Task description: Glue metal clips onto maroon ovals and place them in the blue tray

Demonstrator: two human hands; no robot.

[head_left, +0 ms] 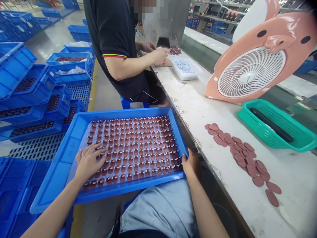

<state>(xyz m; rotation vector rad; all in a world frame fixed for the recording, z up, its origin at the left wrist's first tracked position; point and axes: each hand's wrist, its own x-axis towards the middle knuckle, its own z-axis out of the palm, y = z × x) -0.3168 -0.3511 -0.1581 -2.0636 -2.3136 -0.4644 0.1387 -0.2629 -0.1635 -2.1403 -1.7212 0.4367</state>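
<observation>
A blue plastic tray [59, 162] lies tilted over my lap. On a pale sheet in it stand many rows of small reddish-brown discs [135, 148] with dark and white parts on them. My left hand [89, 162] rests over the left end of the rows, fingers spread, at the discs near the front left. At the tray's right side, my right hand [191, 164] is closed around the rim, its fingertips partly hidden. Loose brown discs [251, 169] lie scattered on the white workbench [223, 185] to the right.
A green basket [272, 140] holding a black object and a pink fan [250, 74] stand on the bench. Ahead, a co-worker [116, 49] sits beside a white container [184, 69] of small pieces. Stacked blue crates [27, 109] line the left side.
</observation>
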